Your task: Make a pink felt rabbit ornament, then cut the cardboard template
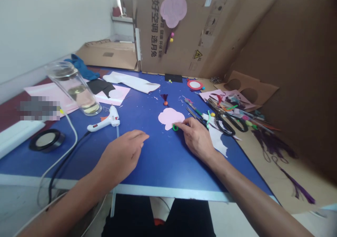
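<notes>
My right hand [196,138] is closed, with thumb and forefinger pinching a small green ring [174,127] at the lower edge of a pink paper cutout [170,117]. The cutout lies on the blue table and has a scalloped outline. Just beyond it rest an orange bead [165,103] and a short dark tassel [164,97]. My left hand [126,152] hovers over or rests on the table to the left; which of these, I cannot tell. Its fingers are loosely bent, a little apart from the thumb, with nothing visible in them. A white glue gun [106,120] is nearest to it.
A glass bottle [84,93] and a roll of black tape [47,139] stand left. Scissors [223,119], paper scraps and purple tassels [276,144] lie right. Cardboard walls [197,19] rise behind, where a pink fish-shaped ornament [173,10] hangs. Cables cross the left edge.
</notes>
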Available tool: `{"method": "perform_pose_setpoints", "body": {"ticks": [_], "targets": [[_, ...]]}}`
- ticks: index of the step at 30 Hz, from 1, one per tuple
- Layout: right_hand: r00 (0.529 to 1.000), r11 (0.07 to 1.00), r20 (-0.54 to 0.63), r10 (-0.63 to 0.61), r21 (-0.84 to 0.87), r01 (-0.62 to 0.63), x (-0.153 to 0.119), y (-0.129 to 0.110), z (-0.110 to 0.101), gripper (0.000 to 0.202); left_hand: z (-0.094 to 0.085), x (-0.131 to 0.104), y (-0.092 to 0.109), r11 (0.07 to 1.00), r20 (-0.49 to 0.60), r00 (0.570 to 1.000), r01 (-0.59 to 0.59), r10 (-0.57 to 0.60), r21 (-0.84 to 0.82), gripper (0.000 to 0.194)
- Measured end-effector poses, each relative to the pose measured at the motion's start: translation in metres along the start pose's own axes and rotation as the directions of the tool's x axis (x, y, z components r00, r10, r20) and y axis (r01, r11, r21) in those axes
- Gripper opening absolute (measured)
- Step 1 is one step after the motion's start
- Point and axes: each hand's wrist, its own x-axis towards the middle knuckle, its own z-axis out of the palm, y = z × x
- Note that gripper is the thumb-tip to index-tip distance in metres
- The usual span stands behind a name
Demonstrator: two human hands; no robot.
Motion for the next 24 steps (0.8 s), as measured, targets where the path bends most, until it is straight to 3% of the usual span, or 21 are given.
{"method": "perform_pose_setpoints", "body": {"ticks": [6, 15, 19, 22, 24], "targets": [[0.999, 0.999, 0.012, -0.035, -0.035, 0.035, 0.001, 0.001, -0.001, 0.047, 0.002, -0.026, -0.013, 0.996, -0.013, 0.997, 0.073, -0.072, 0.057, 0.05], [0.999, 0.998, -0.013, -0.053, -0.036, 0.052, 0.001, 0.001, 0.001, 0.046, 0.001, -0.03, -0.017, 0.99, -0.006, 0.996, 0.084, -0.084, 0.111, 0.05], [0.999, 0.999, -0.01, -0.048, -0.012, 0.048, 0.001, 0.001, 0.001, 0.046, 0.001, -0.028, -0.004, 0.995, -0.102, 0.994, 0.051, -0.042, 0.082, 0.042], [0.999, 0.999, -0.012, -0.041, 0.0, 0.041, 0.002, 0.0, 0.0, 0.046, 0.0, -0.026, 0.019, 0.999, -0.158, 0.987, 0.01, -0.001, 0.053, 0.029], [0.999, 0.999, -0.012, -0.035, -0.002, 0.035, 0.001, 0.0, -0.001, 0.046, 0.001, -0.027, 0.04, 0.999, -0.136, 0.99, -0.023, 0.027, 0.031, 0.023]]}}
